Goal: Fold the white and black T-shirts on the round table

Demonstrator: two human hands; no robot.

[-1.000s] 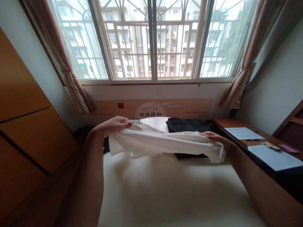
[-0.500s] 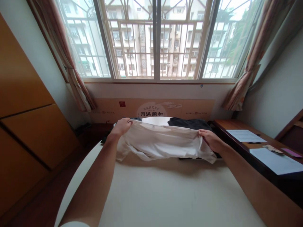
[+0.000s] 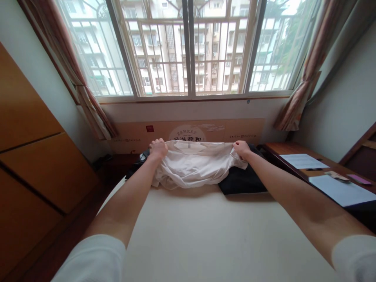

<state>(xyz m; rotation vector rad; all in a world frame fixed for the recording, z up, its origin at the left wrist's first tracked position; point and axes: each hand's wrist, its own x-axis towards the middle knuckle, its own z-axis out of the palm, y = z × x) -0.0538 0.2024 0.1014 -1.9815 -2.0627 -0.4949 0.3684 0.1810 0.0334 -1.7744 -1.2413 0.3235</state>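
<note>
A white T-shirt is stretched between my two hands over the far part of the white table. My left hand is closed on its upper left corner, at the shoulder. On the other side my right hand pinches the upper right shoulder, and a short sleeve hangs below it. The neckline lies between the hands, and the lower cloth is bunched in folds towards me. Black folded clothing lies under and to the right of the shirt. More dark cloth shows beside my left hand, partly hidden.
To the right, a wooden desk carries paper sheets and a pink slip. Behind the table a printed cardboard panel leans below the barred window. An orange-brown cabinet stands on the left.
Both hands have moved away from me and closer together, still holding the T-shirt. Its cloth has gone slacker and bunched, uncovering more of the black clothing on the right.
</note>
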